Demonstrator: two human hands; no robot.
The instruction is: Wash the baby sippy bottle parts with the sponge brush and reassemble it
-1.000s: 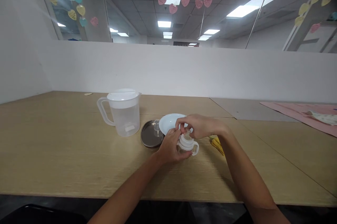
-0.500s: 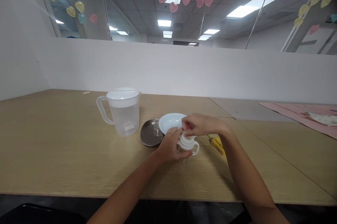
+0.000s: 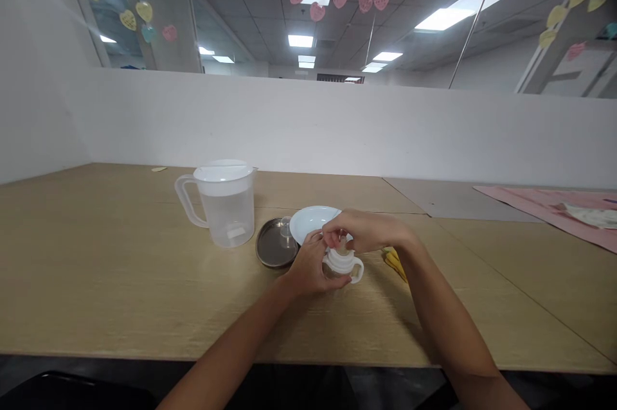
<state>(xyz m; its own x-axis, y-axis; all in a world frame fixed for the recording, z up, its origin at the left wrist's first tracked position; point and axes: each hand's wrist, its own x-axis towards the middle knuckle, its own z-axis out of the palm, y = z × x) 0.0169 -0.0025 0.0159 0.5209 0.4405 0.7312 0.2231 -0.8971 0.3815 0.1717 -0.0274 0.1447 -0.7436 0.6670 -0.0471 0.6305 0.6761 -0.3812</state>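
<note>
A small clear bottle with a white collar and side handles (image 3: 341, 262), like a baby's training bottle, stands upright on the table. My left hand (image 3: 311, 267) is wrapped round its left side, with the thumb across the front. Over its mouth bends my right hand (image 3: 364, 230), fingers pinched on a small translucent piece (image 3: 343, 243) at the top of the collar. The fingers partly cover that piece, so its kind is unclear. Just behind the hands sits a white bowl (image 3: 308, 220). An oval metal tray (image 3: 274, 249) with a clear cup-like cap (image 3: 285, 227) lies to the left.
A lidded translucent pitcher (image 3: 229, 211) stands at left on the wooden table (image 3: 120, 281). Something yellow, like a cloth or flower (image 3: 395, 263), lies partly behind my right forearm. At far right is a pink cloth (image 3: 525, 201) bearing a white item. A white wall (image 3: 289, 127) rises behind.
My right hand has shifted slightly left and tilted over the bottle's mouth, and the translucent piece shows between its fingers. My left hand keeps its hold on the bottle.
</note>
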